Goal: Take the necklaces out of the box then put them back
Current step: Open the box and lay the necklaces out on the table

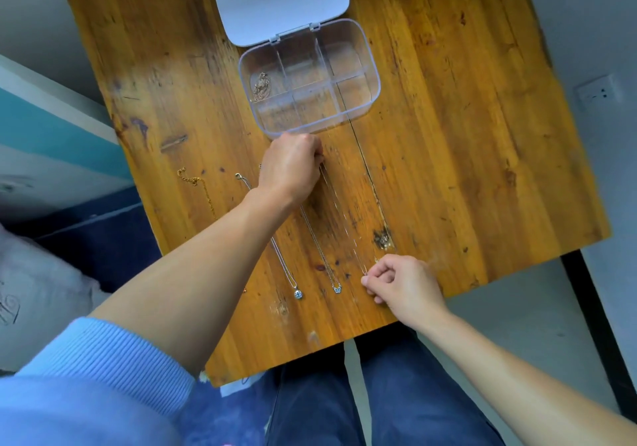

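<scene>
necklaces (291,266) beside box (374,81), l/r hands

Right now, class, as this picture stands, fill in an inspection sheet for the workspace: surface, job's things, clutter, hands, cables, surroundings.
Surface: wooden table, scratched and stained, with a long crack.
Job's things: clear compartment box, lid open; one gold necklace coiled in its left compartment. Laid out on the table: gold chain, pendant necklace, blue-stone necklace, thin silver necklace stretched between the hands.
Clutter: nothing seen.
Hands: left hand pinches the thin necklace's far end; right hand pinches its near end.
Cables: nothing seen.
Surroundings: wall socket at right; grey floor; person's blue trousers below.
</scene>
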A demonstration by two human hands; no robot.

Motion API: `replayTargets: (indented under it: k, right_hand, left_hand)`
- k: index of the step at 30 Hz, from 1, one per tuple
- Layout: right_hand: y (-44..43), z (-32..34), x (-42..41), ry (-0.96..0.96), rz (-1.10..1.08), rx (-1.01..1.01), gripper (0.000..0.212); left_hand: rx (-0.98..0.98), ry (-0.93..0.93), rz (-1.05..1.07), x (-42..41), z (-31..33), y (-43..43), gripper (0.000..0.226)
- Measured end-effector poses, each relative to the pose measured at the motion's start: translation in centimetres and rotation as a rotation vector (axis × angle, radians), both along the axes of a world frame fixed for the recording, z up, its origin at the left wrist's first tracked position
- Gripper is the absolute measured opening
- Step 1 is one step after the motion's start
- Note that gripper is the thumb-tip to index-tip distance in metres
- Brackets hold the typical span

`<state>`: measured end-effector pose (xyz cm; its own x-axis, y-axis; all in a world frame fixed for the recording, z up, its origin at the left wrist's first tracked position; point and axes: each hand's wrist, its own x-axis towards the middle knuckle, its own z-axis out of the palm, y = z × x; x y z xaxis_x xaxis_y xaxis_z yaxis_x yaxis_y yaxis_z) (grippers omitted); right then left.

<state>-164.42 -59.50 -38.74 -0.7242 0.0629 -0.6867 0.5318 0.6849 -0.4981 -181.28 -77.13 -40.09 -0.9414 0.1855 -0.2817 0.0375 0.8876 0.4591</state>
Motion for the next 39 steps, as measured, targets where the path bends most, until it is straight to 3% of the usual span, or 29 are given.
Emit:
replayTargets:
  k: [8, 12, 15, 18, 25, 29, 32, 39]
  right_hand:
    - [1.1, 0.3, -0.6, -0.022, -0.018, 0.004, 0.017]
    - [2.7, 1.9, -4.9, 0.099, -0.027, 0.024, 0.009]
    - [1.8, 3.8, -11.6, 0.319, 0.01, 0.002, 0.009]
    - [-1.5, 5.0, -18.8, 0.482, 0.128, -0.002, 0.003]
    - [-10.3, 3.3, -27.4, 0.584, 0.558, 0.157, 0.019]
    - [-12.8, 1.0, -28.4, 0.628, 0.794, 0.399, 0.021]
    - [-13.6, 0.5, -28.8, 0.67, 0.852, 0.5, 0.022]
    - [-13.6, 0.5, -28.3, 0.673, 0.9, 0.494, 0.023]
  left_hand:
    - [-0.029, 0.137, -0.01, 0.5, 1.3, -0.7, 0.024]
    - [0.107, 0.225, 0.36, 1.0, 3.0, -3.1, 0.022]
    - [0.352, 0.066, 0.672, 0.3, 2.8, -5.7, 0.021]
    - [0.605, -0.126, 0.84, -0.3, 2.7, -6.3, 0.02]
    - [0.793, -0.25, 0.925, -0.9, 2.1, -5.8, 0.01]
    - [0.799, -0.255, 0.926, -1.2, 1.7, -6.0, 0.015]
    - [0.791, -0.253, 0.93, -1.3, 1.6, -6.2, 0.013]
    - [0.775, -0.237, 0.938, -0.9, 1.5, -6.0, 0.016]
